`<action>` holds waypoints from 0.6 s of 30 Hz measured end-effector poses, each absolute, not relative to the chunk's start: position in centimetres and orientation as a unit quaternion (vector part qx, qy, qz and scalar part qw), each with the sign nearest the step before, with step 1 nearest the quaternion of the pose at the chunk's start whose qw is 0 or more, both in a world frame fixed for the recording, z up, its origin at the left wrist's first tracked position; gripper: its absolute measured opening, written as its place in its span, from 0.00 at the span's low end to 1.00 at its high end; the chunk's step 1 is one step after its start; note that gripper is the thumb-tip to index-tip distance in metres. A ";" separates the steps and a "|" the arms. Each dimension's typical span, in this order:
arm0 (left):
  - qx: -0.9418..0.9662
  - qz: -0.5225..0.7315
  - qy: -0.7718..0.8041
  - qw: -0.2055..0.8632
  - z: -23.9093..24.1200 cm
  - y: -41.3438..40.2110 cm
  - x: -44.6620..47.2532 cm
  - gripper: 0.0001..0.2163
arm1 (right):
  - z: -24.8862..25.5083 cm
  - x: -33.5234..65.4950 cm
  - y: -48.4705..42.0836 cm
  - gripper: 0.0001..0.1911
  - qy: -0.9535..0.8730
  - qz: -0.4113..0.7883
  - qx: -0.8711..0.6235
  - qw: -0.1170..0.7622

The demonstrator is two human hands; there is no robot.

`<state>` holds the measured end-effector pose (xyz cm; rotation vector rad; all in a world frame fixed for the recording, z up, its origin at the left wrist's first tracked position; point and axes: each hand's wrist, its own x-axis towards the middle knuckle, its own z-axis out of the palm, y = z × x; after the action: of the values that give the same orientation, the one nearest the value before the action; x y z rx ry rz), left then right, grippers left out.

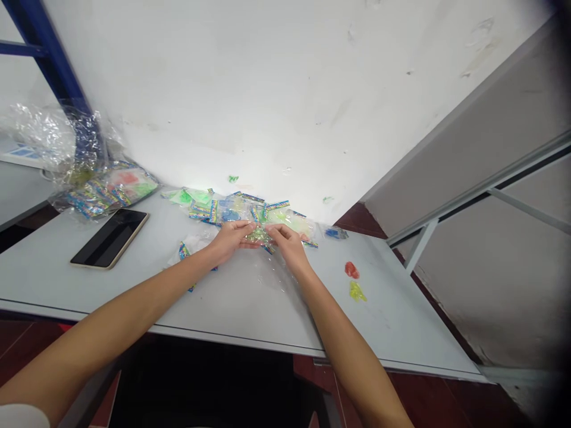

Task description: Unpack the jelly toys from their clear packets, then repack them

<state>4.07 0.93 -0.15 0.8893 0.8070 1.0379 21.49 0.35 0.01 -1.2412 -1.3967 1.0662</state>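
Both arms reach out over a grey table (250, 303). My left hand (229, 238) and my right hand (288, 242) meet at a small clear packet (259, 236) with something yellow-green inside. Each hand pinches one end of it, fingers closed. The packet sits just above the table at the near edge of a spread of similar little packets (236, 208) with colourful header strips, holding green, blue and pale shapes. A clear plastic sheet (276, 273) lies under my right wrist.
A dark phone (110, 238) lies face up at the left. Behind it sits a crumpled clear bag (102, 190) full of more packets. A small red piece (351, 270) and a yellow piece (357, 291) lie at the right. A white wall backs the table; blue frame (49, 53) upper left.
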 end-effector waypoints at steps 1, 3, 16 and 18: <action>0.406 0.464 0.361 0.700 -0.1 0.9 4.1 0.13 | 0.0 21.5 0.3 0.18 -0.579 0.435 -0.517 0.455; 0.414 0.462 0.362 0.696 -0.1 0.9 4.1 0.15 | -0.1 21.6 0.3 0.19 -0.590 0.431 -0.527 0.434; 0.435 0.439 0.388 0.684 -0.4 0.9 3.7 0.13 | -0.4 22.0 0.6 0.20 -0.566 0.475 -0.514 0.436; 0.440 0.440 0.388 0.680 -0.4 0.9 3.7 0.13 | -0.5 22.0 0.5 0.21 -0.578 0.482 -0.518 0.407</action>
<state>3.71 0.93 -0.44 0.9882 0.8715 0.9867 22.02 0.54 -0.49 -1.3071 -1.4572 1.2156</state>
